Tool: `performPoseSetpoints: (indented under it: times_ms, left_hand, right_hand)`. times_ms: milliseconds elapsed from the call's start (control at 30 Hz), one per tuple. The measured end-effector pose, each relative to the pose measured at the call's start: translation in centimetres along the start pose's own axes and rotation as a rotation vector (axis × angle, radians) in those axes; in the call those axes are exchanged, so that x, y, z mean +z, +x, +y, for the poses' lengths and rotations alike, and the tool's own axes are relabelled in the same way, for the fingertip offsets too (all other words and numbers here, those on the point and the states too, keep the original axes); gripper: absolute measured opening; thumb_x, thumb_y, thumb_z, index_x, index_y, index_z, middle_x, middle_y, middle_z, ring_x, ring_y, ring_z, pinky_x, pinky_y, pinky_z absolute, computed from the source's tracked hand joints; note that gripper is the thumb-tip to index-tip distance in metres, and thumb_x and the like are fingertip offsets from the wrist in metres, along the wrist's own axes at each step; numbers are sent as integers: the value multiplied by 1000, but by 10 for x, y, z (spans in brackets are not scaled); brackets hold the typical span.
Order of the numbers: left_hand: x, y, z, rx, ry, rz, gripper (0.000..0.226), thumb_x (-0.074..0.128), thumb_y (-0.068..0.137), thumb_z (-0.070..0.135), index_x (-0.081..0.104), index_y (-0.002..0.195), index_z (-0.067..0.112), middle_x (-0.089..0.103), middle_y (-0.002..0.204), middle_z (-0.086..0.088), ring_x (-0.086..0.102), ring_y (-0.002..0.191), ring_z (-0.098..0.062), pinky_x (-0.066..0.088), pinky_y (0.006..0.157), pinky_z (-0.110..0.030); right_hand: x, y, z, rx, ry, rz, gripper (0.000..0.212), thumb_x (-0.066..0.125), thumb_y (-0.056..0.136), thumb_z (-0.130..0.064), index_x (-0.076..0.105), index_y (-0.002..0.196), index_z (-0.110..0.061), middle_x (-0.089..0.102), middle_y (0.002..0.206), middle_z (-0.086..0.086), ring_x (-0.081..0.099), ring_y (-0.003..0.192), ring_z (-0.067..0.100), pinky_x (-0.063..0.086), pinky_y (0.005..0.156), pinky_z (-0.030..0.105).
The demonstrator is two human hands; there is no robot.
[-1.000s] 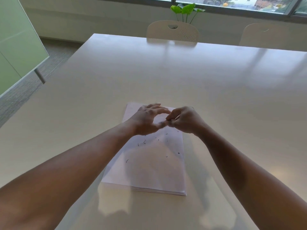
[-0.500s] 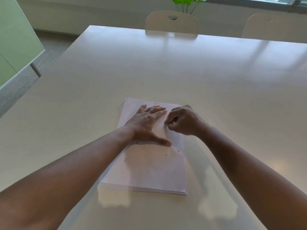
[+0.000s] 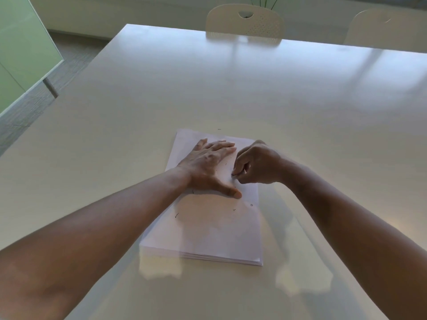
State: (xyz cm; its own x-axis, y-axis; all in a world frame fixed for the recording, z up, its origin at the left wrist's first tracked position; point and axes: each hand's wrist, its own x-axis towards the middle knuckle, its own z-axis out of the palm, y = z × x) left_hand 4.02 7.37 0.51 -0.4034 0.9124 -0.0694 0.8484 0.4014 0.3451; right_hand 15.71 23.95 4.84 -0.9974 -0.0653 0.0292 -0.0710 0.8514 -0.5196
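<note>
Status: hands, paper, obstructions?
Left hand flat, pressing the paper stack. Right hand pinching a small piece on it. Loose dark bits on top; nothing blocking.

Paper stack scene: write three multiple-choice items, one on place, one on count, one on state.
1. Where does the left hand lie? A on the paper stack B on a chair C off the table
2. How many chairs stand beyond the table? A one B two C four
3. How is the right hand held? A flat, fingers spread B curled, pinching a small bit C out of sight
Key: 1 A, palm flat on the top sheet; 2 B, two backs at the far edge; 3 B, fingertips meet at the sheet.
</note>
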Motion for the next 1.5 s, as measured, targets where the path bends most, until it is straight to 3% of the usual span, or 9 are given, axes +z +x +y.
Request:
performPoseSetpoints:
  times_ms: [200,433,633,867,1033,1100,1233,1400,1500]
  left_hand:
    - [0,0,1,3,18,0,141,55,49,102,22,164,27,15,170,14,1,156,-3,-9,128,-42]
    - [0,-1,1,-4,0,3,140,58,50,101,24,163,26,17,169,16,1,156,-1,-9,127,-39]
    - [-2,-2,2,-8,-3,-5,139,59,50,100,24,163,27,16,169,17,1,156,-1,-11,127,-38]
    - [-1,-1,2,-5,1,-3,140,58,49,101,24,163,27,16,169,16,1,156,-2,-10,127,-39]
    - [-2,-1,1,-8,3,-12,141,57,49,101,23,163,27,16,170,15,2,156,-4,-11,127,-39]
    - [-2,-1,1,-9,2,-13,141,57,48,101,23,163,27,16,170,15,2,156,-4,-11,127,-38]
    - [-1,-1,1,-6,0,-4,141,59,48,100,23,163,27,16,169,16,2,156,-2,-10,127,-39]
    - [-2,0,1,-6,7,-4,140,58,49,101,22,163,27,16,170,13,3,157,-5,-11,127,-39]
    - [-1,0,2,-7,2,-9,140,59,50,100,22,163,27,16,170,14,2,156,-3,-10,127,-40]
  right_hand:
    - [6,7,4,28,-19,247,10,75,68,-5,79,70,-13,69,68,-1,61,57,15,53,60,32]
    - [-8,3,6,112,-26,-87,11,75,64,-21,79,73,-28,70,71,-11,63,64,8,55,63,27]
    - [-7,6,12,122,-24,245,6,78,70,-8,80,72,-14,71,69,-2,64,60,16,53,61,26]
    - [-14,-1,16,144,-23,-75,12,79,67,-16,79,72,-26,72,73,-11,60,70,2,50,66,18]
    - [-7,3,16,116,12,204,8,80,68,-9,79,70,-16,71,69,-4,62,61,13,51,61,23]
    - [-10,4,13,103,6,142,8,81,68,-10,79,71,-17,71,70,-5,62,63,12,49,61,17]
    - [-18,7,10,166,-61,-173,11,79,66,-17,80,74,-26,73,74,-10,61,67,-4,49,64,13]
    - [-8,11,13,126,-21,188,3,78,69,-12,79,70,-15,70,67,-2,63,60,16,54,62,32]
    - [-5,8,12,128,28,166,10,80,68,-11,78,67,-21,70,68,-3,64,62,15,55,64,31]
